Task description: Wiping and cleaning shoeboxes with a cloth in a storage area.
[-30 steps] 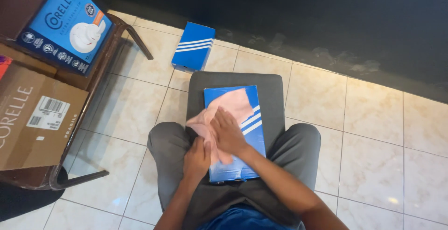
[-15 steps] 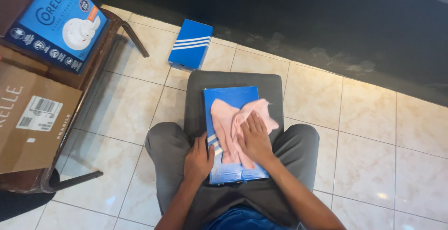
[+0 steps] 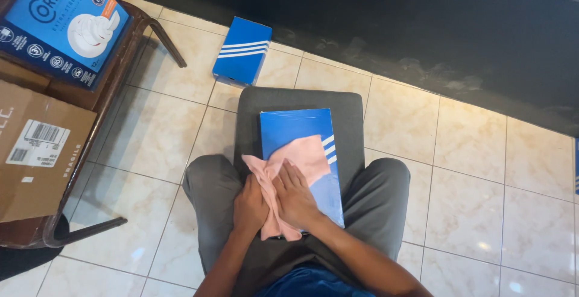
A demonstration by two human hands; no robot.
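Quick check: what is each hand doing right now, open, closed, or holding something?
Left hand: resting at the blue box's near edge, grip cannot be told.
Right hand: open, flat on the pink cloth.

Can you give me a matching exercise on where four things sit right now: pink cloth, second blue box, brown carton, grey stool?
Things:
1. pink cloth
2. second blue box
3. brown carton
4. grey stool

Places:
A. on the tiled floor beyond the stool
B. under the blue box on the lap
C. under the right hand
D. on the rack at left

Pairs: 1-C, 2-A, 3-D, 4-B
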